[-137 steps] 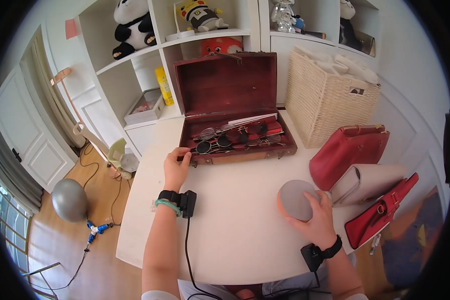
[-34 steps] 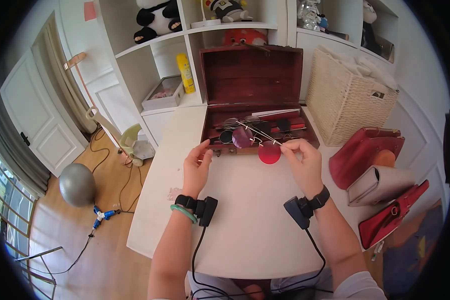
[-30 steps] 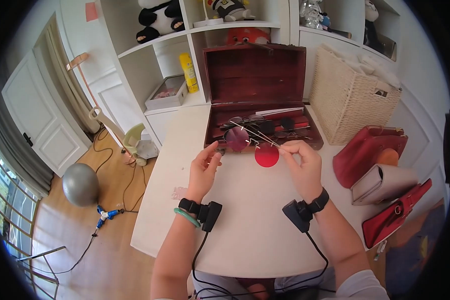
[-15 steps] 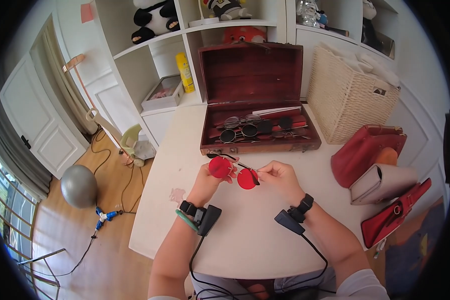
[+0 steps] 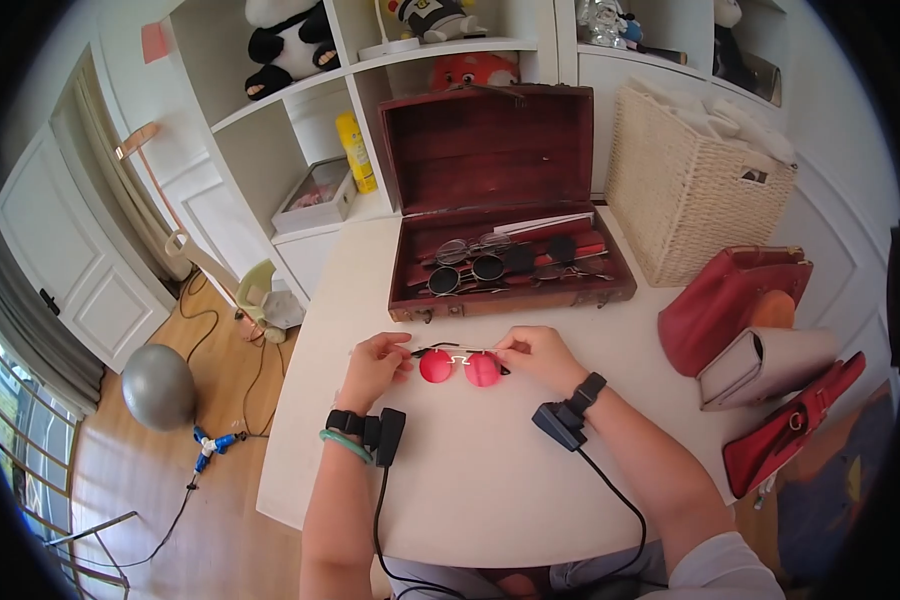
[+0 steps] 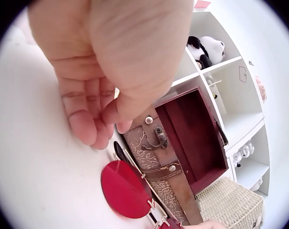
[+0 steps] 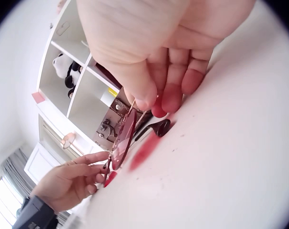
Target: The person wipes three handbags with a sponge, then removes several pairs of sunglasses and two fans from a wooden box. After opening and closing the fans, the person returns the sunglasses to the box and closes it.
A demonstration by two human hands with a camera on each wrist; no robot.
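Observation:
A pair of round glasses with red lenses (image 5: pixel 460 367) sits low over the white table (image 5: pixel 470 480), in front of the open wooden case (image 5: pixel 510 290). My left hand (image 5: pixel 402 358) pinches the left end of the frame, and my right hand (image 5: pixel 507 354) pinches the right end. In the left wrist view one red lens (image 6: pixel 125 188) shows just below my curled fingers (image 6: pixel 94 129). In the right wrist view the thin wire frame runs from my thumb and fingers (image 7: pixel 156 98) to the lens (image 7: pixel 124 139), with the left hand (image 7: pixel 75 181) beyond it.
The case holds several other glasses (image 5: pixel 480 265). A woven basket (image 5: pixel 695 190) stands at the back right. Two red bags (image 5: pixel 730 305) (image 5: pixel 800 420) and a beige bag (image 5: pixel 770 365) lie along the right edge. White shelves (image 5: pixel 300 150) with toys rise behind.
The red glasses came out of the case in my right hand and moved toward me. My left hand took the other end, and both hands lowered them to the table.

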